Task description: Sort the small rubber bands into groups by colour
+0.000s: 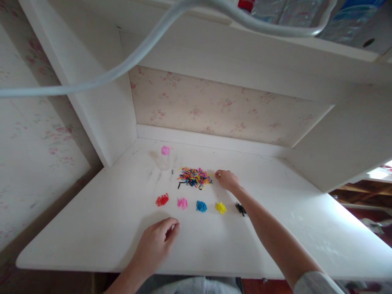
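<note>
A mixed pile of small multicoloured bands (pixel 195 177) lies mid-table. My right hand (pixel 226 179) is just right of it, fingertips pinched together; whatever they hold is too small to name. My left hand (pixel 159 241) rests near the front edge, below the red and pink piles, thumb and fingers curled closed, contents hidden. Between the hands runs a row of small piles: red (pixel 162 199), pink (pixel 182 203), blue (pixel 201 206), yellow (pixel 221 208) and black (pixel 240 209). My right forearm passes beside the black pile.
A clear bottle with a pink cap (pixel 165 158) stands behind the piles on the white table (pixel 92 228). White side panels and a floral back wall enclose the table. A pale cable (pixel 131 61) crosses the upper view, below a shelf holding plastic bottles (pixel 300 12).
</note>
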Available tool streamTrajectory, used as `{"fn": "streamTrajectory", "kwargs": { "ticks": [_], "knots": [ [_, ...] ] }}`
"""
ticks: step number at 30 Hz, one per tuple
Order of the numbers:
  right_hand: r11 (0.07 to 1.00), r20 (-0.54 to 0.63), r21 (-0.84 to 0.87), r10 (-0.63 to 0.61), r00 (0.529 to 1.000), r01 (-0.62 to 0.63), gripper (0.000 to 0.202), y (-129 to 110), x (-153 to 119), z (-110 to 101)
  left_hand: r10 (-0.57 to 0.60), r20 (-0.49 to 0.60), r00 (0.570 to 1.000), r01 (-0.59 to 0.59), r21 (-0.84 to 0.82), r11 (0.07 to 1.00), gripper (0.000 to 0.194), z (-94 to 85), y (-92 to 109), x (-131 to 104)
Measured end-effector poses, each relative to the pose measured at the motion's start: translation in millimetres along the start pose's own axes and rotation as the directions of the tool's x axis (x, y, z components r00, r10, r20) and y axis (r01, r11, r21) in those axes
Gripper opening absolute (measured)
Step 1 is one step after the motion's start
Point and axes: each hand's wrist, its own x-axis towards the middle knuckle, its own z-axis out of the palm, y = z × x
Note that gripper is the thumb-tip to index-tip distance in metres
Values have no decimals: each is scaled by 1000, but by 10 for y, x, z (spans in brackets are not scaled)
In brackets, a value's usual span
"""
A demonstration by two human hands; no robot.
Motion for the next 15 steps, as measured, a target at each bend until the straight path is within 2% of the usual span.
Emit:
{"fn": "streamTrajectory", "kwargs": {
  "ticks": [6,11,15],
  "knots": [
    [999,-52,36,-32,998,34,36,55,-336,-61,23,-6,1000,-23,27,999,28,0,-9,-2],
    [986,-110,135,-81,991,96,36,189,-832,-23,45,-7,999,-45,58,997,29,4,-22,-1],
    [963,-171,251,-57,984,99,35,298,-1234,80,50,-6,999,-49,73,996,27,16,-21,-4]
  ]
}}
